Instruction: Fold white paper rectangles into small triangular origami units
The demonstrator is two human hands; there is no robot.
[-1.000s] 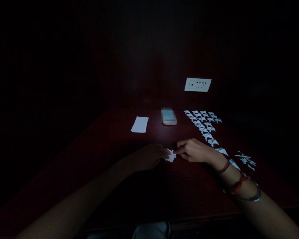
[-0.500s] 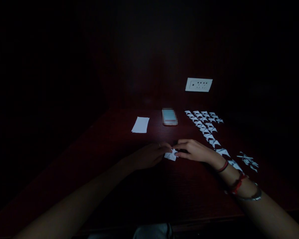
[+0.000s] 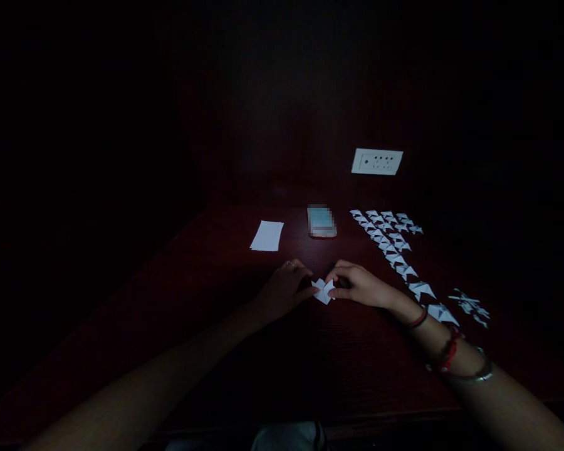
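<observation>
Between my hands, at the middle of the dark red table (image 3: 244, 351), is a small piece of folded white paper (image 3: 324, 292) with several pointed corners. My left hand (image 3: 286, 288) has its thumb on the paper's left side, fingers curved behind it. From the right, my right hand (image 3: 357, 285) pinches the other side between thumb and fingers. To the right, folded paper pieces (image 3: 395, 258) lie in slanting rows, most of one similar pointed shape. The nearest one (image 3: 442, 314) lies partly behind my right wrist.
A stack of white paper sheets (image 3: 267, 236) lies at the back left. Right of it is a phone-like object (image 3: 322, 221), its face blurred. Thin paper scraps (image 3: 470, 305) lie at the far right. A white socket plate (image 3: 377, 161) is on the back wall.
The folded paper has been turned and its corners show differently. My left fingers have lifted away from the right fingers and spread from the thumb. My right hand stays near the same spot.
</observation>
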